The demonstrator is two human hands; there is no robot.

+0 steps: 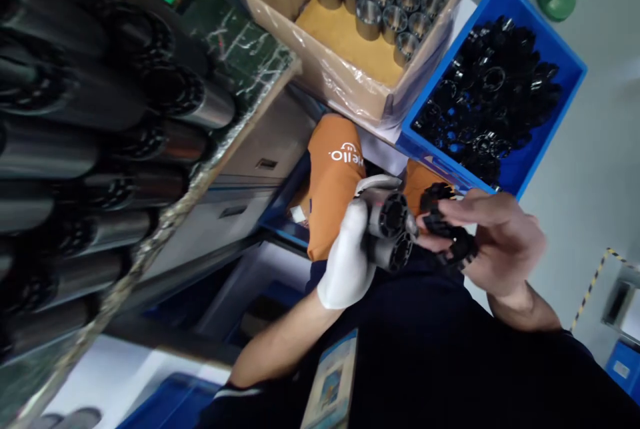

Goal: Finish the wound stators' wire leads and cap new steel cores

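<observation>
My left hand (347,259), in a white glove, is closed round two short metal tubes (391,232) with black toothed inserts in their open ends. My bare right hand (493,239) is closed on several black plastic toothed rings (453,232) and pinches one against the end of the upper tube. Both hands are held in front of my dark clothing, close together.
A cardboard box (345,75) lined with plastic holds several metal tubes at the top. To its right a blue bin (530,149) is full of black rings. Stacked assembled tubes (90,169) fill a tilted shelf at left. An orange cloth (333,182) lies behind the hands.
</observation>
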